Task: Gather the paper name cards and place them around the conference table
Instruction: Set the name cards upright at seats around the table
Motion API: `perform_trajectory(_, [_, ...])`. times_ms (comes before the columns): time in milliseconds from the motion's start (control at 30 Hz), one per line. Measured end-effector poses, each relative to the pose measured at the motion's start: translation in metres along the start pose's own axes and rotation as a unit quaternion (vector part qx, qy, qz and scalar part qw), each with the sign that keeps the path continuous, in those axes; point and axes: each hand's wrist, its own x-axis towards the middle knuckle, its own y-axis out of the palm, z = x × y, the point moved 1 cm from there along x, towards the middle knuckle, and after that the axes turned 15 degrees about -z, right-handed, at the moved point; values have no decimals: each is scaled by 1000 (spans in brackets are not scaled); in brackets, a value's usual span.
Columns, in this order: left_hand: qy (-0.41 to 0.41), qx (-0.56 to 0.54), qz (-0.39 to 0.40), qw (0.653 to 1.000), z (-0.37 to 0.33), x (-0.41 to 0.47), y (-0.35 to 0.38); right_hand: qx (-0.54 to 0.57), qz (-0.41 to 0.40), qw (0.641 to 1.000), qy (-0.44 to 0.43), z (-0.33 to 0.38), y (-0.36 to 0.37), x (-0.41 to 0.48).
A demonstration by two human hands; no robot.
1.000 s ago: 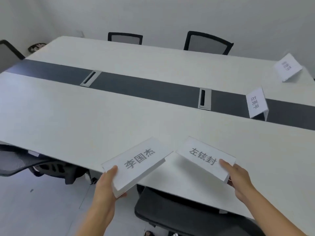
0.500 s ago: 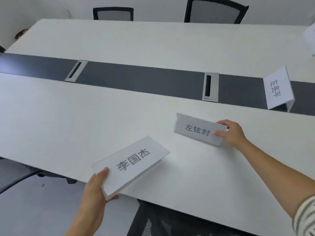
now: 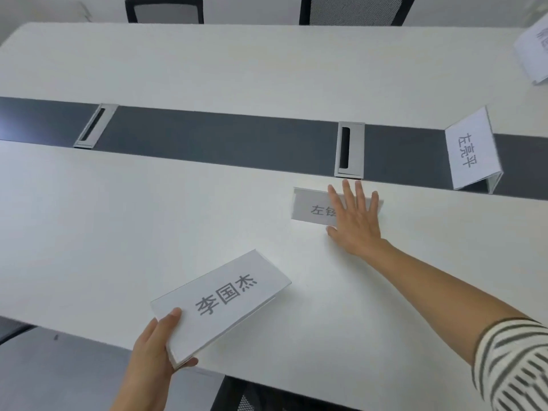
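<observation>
White conference table (image 3: 148,203), folded white name cards (image 3: 221,304) (black characters).

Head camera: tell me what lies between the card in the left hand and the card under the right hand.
Only bare white tabletop separates the held card from the pressed card.

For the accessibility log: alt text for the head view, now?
Right hand spread flat over a name card on the white conference table; left hand holds another card at the near edge.
</observation>
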Motion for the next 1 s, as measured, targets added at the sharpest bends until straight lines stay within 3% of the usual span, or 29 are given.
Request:
perform_trajectory(800, [-6,-32,-15,999,10,-14,-23,-13,21,1000,-6,-13,-24,54])
perform_trajectory(1000, [9,-73,0,997,13,-18,-61,223,-20,974,-20,74,-81,22])
